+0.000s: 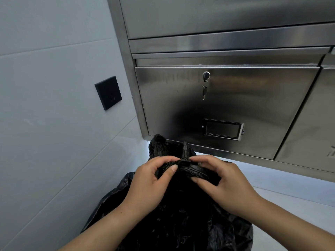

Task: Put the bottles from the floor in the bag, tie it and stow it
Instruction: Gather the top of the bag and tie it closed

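Both hands, left hand (150,180) and right hand (223,182), grip clamped on the black bag's (181,223) twisted neck (knot forming), steel cabinet (235,105) at twelve o'clock.

A single head-worn wide-angle view looks forward and down from close above. The steel cabinet (226,109) fills the upper right of the frame, the tiled wall (54,105) the left. Both forearms enter from the bottom edge, meeting at lower centre. Straight lines bend near the edges.
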Demonstrator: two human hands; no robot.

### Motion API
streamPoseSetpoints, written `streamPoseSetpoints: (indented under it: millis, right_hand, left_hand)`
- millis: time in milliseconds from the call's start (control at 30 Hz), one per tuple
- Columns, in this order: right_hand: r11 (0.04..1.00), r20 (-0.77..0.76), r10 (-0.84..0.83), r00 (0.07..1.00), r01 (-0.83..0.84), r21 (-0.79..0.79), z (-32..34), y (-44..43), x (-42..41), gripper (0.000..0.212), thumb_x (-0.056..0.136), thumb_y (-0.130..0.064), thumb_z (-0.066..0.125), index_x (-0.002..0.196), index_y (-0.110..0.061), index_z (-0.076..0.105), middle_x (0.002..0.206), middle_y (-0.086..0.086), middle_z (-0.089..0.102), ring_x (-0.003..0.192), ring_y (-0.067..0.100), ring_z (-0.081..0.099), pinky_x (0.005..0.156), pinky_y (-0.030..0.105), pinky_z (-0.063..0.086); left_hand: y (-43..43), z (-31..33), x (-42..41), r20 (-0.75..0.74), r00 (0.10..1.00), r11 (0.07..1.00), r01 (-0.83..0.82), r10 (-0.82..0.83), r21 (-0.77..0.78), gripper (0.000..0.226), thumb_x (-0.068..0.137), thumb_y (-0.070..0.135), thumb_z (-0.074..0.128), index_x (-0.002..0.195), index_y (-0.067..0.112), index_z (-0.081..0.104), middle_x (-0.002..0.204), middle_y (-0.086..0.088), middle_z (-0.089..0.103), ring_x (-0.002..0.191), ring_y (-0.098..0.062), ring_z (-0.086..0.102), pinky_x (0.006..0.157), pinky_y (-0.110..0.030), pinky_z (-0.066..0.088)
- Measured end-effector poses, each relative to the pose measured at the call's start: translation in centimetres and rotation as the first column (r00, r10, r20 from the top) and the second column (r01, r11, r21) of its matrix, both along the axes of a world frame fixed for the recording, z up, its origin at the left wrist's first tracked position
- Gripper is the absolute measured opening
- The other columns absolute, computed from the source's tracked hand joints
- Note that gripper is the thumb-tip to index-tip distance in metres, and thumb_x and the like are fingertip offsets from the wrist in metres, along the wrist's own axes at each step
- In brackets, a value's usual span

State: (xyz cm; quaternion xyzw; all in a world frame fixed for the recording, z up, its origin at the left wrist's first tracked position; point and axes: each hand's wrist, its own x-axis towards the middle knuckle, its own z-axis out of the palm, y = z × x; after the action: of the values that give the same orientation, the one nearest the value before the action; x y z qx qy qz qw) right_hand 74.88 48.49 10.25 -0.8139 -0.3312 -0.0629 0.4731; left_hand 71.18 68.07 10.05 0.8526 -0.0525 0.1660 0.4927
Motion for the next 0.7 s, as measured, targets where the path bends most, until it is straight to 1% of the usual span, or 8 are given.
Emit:
streamPoseSetpoints:
  millis: [167, 233, 300, 367, 433, 500, 567, 700]
  right_hand:
    - [0.987, -0.143, 0.149, 0.978, -0.138, 0.085, 0.6, 0.3, 0.0, 0.029, 0.087, -0.02, 0.059, 0.108, -0.037, 0.047, 0.079, -0.007, 0.068, 0.075, 0.012, 0.067, 0.078, 0.022, 0.048]
    - [0.984, -0.182, 0.163, 0.97, -0.146, 0.102, 0.7, 0.2, 0.0, 0.032, 0.087, -0.02, 0.062, 0.109, -0.038, 0.048, 0.083, -0.007, 0.066, 0.067, 0.013, 0.065, 0.075, 0.023, 0.049]
    - [0.991, -0.186, 0.118, 0.975, -0.103, 0.087, 0.9, 0.0, 0.0, 0.039, 0.082, -0.024, 0.069, 0.11, -0.043, 0.05, 0.093, -0.012, 0.067, 0.073, 0.007, 0.066, 0.076, 0.021, 0.05]
    - [0.999, -0.105, 0.036, 0.994, -0.035, 0.014, 0.9, -0.2, 0.0, 0.046, 0.074, -0.031, 0.076, 0.112, -0.046, 0.054, 0.099, -0.022, 0.067, 0.092, -0.002, 0.063, 0.082, 0.014, 0.047]
    - [0.999, 0.019, -0.012, 1.0, 0.013, -0.046, 1.0, -0.2, 0.0, 0.047, 0.07, -0.032, 0.079, 0.112, -0.043, 0.06, 0.1, -0.03, 0.065, 0.101, -0.01, 0.058, 0.086, 0.008, 0.042]
    - [0.997, 0.102, -0.015, 0.995, 0.022, -0.072, 1.0, -0.2, 0.1, 0.043, 0.071, -0.026, 0.08, 0.11, -0.032, 0.066, 0.097, -0.03, 0.061, 0.097, -0.011, 0.057, 0.084, 0.005, 0.04]
    - [0.996, 0.148, -0.004, 0.989, 0.017, -0.087, 0.9, -0.3, 0.3, 0.037, 0.071, -0.02, 0.08, 0.106, -0.024, 0.069, 0.091, -0.026, 0.06, 0.09, -0.007, 0.059, 0.079, 0.004, 0.04]
    - [0.994, 0.17, 0.013, 0.985, 0.006, -0.109, 0.7, -0.4, 0.5, 0.027, 0.075, -0.017, 0.077, 0.101, -0.021, 0.072, 0.083, -0.016, 0.061, 0.082, 0.0, 0.059, 0.073, 0.007, 0.042]
  left_hand:
    - [-0.2, -0.2, 0.3, -0.049, 0.998, 0.997, -0.033, 0.029, -0.069, 0.02, 0.085, 0.03, 0.06, 0.096, 0.045, 0.068, 0.096, 0.022, 0.072, 0.094, 0.0, 0.066, 0.082, -0.024, 0.052]
    - [-0.2, -0.1, 0.4, -0.055, 0.998, 0.997, -0.035, 0.031, -0.075, 0.02, 0.085, 0.029, 0.061, 0.096, 0.045, 0.068, 0.095, 0.022, 0.072, 0.093, 0.001, 0.066, 0.082, -0.022, 0.053]
    - [-0.2, 0.1, 0.4, -0.08, 0.997, 0.996, -0.027, 0.02, -0.087, 0.023, 0.087, 0.024, 0.063, 0.095, 0.045, 0.068, 0.093, 0.023, 0.073, 0.09, 0.003, 0.067, 0.079, -0.017, 0.053]
    - [-0.2, 0.1, 0.4, -0.14, 0.99, 0.994, -0.012, -0.004, -0.112, 0.021, 0.087, 0.022, 0.064, 0.095, 0.04, 0.07, 0.091, 0.02, 0.074, 0.088, 0.001, 0.068, 0.08, -0.02, 0.054]
    - [-0.3, 0.3, 0.3, -0.217, 0.975, 0.994, 0.012, -0.037, -0.113, 0.016, 0.086, 0.023, 0.064, 0.095, 0.033, 0.072, 0.091, 0.015, 0.075, 0.089, -0.002, 0.069, 0.087, -0.031, 0.054]
    - [-0.4, 0.5, 0.2, -0.266, 0.962, 0.995, 0.046, -0.068, -0.088, 0.014, 0.086, 0.026, 0.064, 0.096, 0.032, 0.072, 0.09, 0.012, 0.075, 0.089, -0.002, 0.069, 0.089, -0.034, 0.054]
    - [-0.5, 0.8, 0.0, -0.27, 0.961, 0.998, 0.063, -0.066, -0.019, 0.013, 0.085, 0.028, 0.065, 0.095, 0.034, 0.072, 0.09, 0.015, 0.074, 0.088, 0.003, 0.067, 0.089, -0.031, 0.053]
    - [-0.7, 1.2, -0.2, -0.267, 0.959, 0.994, 0.108, -0.098, 0.022, 0.016, 0.081, 0.028, 0.069, 0.094, 0.037, 0.072, 0.088, 0.019, 0.073, 0.086, 0.005, 0.066, 0.087, -0.029, 0.054]
